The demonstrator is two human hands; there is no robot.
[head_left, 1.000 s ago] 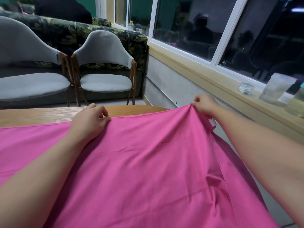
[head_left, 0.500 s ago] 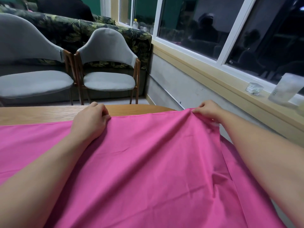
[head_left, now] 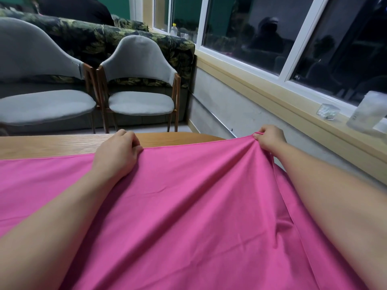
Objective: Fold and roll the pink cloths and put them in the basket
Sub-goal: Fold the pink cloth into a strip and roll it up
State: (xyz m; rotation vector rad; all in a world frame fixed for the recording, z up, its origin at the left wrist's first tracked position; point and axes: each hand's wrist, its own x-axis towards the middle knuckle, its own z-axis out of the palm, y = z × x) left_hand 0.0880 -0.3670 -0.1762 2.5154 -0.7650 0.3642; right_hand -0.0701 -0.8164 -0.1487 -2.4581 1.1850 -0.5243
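A large pink cloth lies spread over the wooden table and covers most of the view. My left hand pinches the cloth's far edge near the middle of the table. My right hand grips the far right corner of the cloth, holding it a little above the table's edge so that folds fan out from it. The cloth's right side hangs off the table. No basket is in view.
Two grey chairs stand beyond the table, with a leaf-patterned sofa behind them. A window sill runs along the right wall and carries a small glass cube and a plastic container.
Both hands have kept their hold on the far edge. My right hand has shifted slightly right and outward with the corner, pulling the cloth tauter.
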